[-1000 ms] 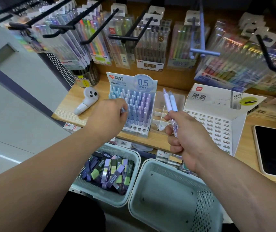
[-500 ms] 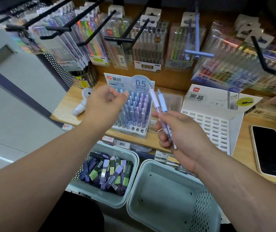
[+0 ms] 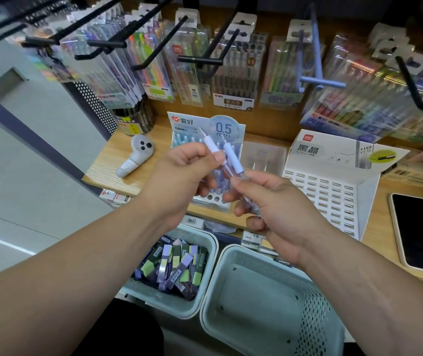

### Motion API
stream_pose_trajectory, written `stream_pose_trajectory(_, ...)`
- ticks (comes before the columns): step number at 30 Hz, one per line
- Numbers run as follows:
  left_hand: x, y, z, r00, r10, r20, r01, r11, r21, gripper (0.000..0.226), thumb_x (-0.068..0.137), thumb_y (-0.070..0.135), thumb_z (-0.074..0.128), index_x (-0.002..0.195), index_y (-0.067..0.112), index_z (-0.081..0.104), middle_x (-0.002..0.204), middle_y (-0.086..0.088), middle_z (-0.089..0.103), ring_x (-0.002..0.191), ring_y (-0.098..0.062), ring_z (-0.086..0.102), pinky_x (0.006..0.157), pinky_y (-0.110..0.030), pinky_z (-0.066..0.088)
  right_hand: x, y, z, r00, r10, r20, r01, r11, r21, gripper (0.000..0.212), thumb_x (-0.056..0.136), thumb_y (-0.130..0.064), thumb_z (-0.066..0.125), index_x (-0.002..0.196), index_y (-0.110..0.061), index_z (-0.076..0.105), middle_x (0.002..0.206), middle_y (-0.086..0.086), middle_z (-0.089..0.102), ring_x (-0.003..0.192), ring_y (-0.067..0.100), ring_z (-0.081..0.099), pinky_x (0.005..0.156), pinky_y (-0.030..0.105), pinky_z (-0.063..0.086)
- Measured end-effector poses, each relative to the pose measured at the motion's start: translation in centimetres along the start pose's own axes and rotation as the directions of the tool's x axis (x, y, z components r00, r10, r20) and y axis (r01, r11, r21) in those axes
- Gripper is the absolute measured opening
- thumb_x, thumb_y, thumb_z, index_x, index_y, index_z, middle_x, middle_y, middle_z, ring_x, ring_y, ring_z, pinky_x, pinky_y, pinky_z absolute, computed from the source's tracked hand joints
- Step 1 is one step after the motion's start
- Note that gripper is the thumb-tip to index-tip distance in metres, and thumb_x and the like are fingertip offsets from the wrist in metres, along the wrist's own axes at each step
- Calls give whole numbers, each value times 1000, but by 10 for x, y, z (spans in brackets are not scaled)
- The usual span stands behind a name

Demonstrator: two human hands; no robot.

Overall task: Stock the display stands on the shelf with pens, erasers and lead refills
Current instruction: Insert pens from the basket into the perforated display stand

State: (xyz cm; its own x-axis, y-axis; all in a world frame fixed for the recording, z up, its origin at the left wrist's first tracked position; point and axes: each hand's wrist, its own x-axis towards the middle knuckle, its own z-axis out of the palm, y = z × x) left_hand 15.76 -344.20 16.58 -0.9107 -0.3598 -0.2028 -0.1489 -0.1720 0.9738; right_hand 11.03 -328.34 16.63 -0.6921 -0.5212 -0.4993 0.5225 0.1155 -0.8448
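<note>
one wide-angle view from the person's head, facing forward and down, close above the left hand [image 3: 179, 176] and right hand [image 3: 277, 204] at centre, wooden shelf [image 3: 107, 168] across the middle, hanging packs [image 3: 233, 73] along the top, baskets [image 3: 315, 317] at the bottom edge

A smartphone [image 3: 415, 232] with a dark screen and a pale case lies flat and face up at the right of the view. Far to the left of the phone, a white handheld gadget [image 3: 136, 159] with three dark dots on its rounded head lies on its side. Just behind it stands a dark round tub [image 3: 134, 118] with a yellow label, next to a black perforated panel [image 3: 95, 104]. Above and behind the phone, clear packs of coloured pens [image 3: 233, 70] hang in rows from black hooks [image 3: 200, 59] and one pale blue hook [image 3: 318, 60].
</note>
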Motion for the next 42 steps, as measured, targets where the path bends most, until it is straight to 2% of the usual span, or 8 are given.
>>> stream_pose_trajectory(9,7,4,-12,986,-110,-127,82,974,-212,5,95,15,64,96,17,69,94,-2,67,65,-13,58,58,-27,43,4,-5,-3,989,-17,-149,49,976,211,5,93,-12,70,90,-8,71,71,8,66,48,7,33,39,16,25)
stream_pose_trajectory(13,12,-6,-23,852,158,-500,36,934,356,43,82,31,81,116,25,56,105,4,56,82,-10,54,75,-30,45,5,-6,-8,952,-109,-287,123,992,29,11,88,-15,76,85,-6,73,65,5,64,46,7,37,42,19,30)
stream_pose_trajectory(16,6,-1,-23,821,566,-69,-297,528,796,40,80,29,82,117,26,65,111,6,54,82,4,46,81,-23,44,4,-6,-10,937,-146,-318,130,989,-69,18,87,-18,77,77,-4,71,63,6,65,42,7,40,45,21,32)
stream_pose_trajectory(19,-1,-11,-13,720,589,368,-584,227,779,35,80,20,81,113,16,72,112,-1,62,91,-8,60,77,-33,55,3,-4,-7,947,-123,-297,110,992,-62,21,87,-17,76,71,-5,69,60,7,63,43,11,34,41,22,29)
stream_pose_trajectory(22,1,-24,-8,619,602,505,-667,63,743,23,79,20,80,99,11,75,93,-4,69,79,-24,67,64,-39,57,0,-1,-2,969,-99,-225,93,995,-33,24,88,-17,75,68,-7,65,57,6,60,39,9,32,38,19,27)
stream_pose_trajectory(31,14,-35,-17,856,461,233,-430,386,816,33,92,19,70,66,20,49,71,11,47,64,-4,47,62,-10,33,-5,-7,-14,964,10,-264,5,999,55,44,91,-50,68,95,-7,74,56,1,54,42,11,30,40,21,23)
stream_pose_trajectory(34,19,-44,-18,926,369,80,-265,485,833,32,92,21,69,66,5,60,76,-3,53,71,-16,56,66,-24,42,-5,-6,-19,965,19,-263,-1,998,70,41,93,-47,67,96,-6,74,56,2,55,45,12,29,40,21,22)
stream_pose_trajectory(42,24,-56,-12,923,383,36,-208,420,883,10,89,13,68,84,5,70,84,-6,67,74,-21,62,70,-37,50,-7,-1,-25,971,9,-238,10,997,78,28,96,-33,66,97,-6,73,58,3,54,44,11,29,39,20,22)
